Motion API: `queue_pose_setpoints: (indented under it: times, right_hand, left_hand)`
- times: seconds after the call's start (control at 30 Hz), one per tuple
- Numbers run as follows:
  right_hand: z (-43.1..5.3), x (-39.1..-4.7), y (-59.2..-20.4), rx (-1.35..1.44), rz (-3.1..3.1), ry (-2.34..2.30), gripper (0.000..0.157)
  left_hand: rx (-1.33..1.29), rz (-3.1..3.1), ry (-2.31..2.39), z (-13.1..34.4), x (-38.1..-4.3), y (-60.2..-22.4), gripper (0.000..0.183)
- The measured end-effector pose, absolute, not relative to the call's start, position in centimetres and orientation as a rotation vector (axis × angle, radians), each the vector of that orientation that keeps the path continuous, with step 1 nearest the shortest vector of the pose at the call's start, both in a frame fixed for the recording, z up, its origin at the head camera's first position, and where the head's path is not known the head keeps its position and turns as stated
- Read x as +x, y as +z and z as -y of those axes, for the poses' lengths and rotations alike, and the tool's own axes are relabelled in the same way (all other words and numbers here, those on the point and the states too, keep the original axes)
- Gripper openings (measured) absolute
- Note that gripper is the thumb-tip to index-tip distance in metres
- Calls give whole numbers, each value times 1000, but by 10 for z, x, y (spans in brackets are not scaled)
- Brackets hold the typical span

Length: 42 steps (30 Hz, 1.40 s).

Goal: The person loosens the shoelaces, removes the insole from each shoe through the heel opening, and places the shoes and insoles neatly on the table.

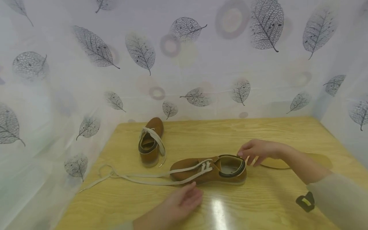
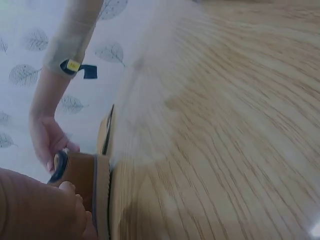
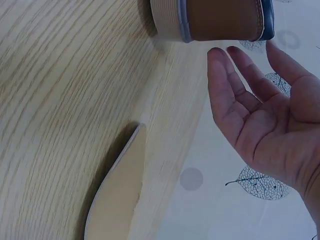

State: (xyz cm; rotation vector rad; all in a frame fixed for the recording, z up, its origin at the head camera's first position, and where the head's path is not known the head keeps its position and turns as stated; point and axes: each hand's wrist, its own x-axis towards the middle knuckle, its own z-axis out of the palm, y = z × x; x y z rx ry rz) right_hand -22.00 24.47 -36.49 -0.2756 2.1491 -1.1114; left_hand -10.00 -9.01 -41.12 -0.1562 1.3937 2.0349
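Note:
A brown lace-up shoe [image 1: 195, 179] lies sole down across the table, toe to the left, its long pale laces [image 1: 143, 182] pulled out over the toe. My right hand [image 1: 260, 150] is at its heel, fingers loosely bent, fingertips right at the dark padded collar [image 1: 242, 166]. In the right wrist view the palm [image 3: 280, 125] faces up with nothing in it, and the thumb tip is close under the collar. My left hand [image 1: 187, 201] is at the near side of the shoe, fingers relaxed, holding nothing.
A second brown shoe [image 1: 149, 156] stands at the back left, its lace draped over the opening. A tan insole [image 1: 319, 159] lies on the right of the wooden table [image 1: 258, 204], partly behind my right forearm. A leaf-patterned curtain [image 1: 201, 73] surrounds the table.

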Motion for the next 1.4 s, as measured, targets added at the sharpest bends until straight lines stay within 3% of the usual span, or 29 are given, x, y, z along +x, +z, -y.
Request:
queue_pose_setpoints:
  times: [0.17,0.4,0.63,1.0,1.13,1.27,1.4]
  right_hand:
    - [-234,-225,-366,-214,-2086,-1188,38]
    - [-225,-231,-368,-154,-2046,-1213,36]
    - [-219,-235,-367,-146,-2011,-1168,38]
    - [-215,-235,-365,-155,-1978,-1174,35]
    - [-216,-233,-367,-144,-1968,-1188,36]
    - [-219,-227,-371,-90,-1949,-1233,38]
    - [-221,-219,-378,-36,-1936,-1308,39]
  left_hand:
    - [-491,-966,2196,63,-103,-411,58]
    - [-393,-953,2135,42,-105,-408,59]
    - [-575,-914,2161,11,-109,-410,64]
    - [-636,-998,2285,-13,-122,-398,53]
    - [-775,-903,2352,-20,-123,-396,60]
    - [-799,-926,2389,-24,-125,-397,87]
    - [-769,-1034,2405,-23,-127,-399,100]
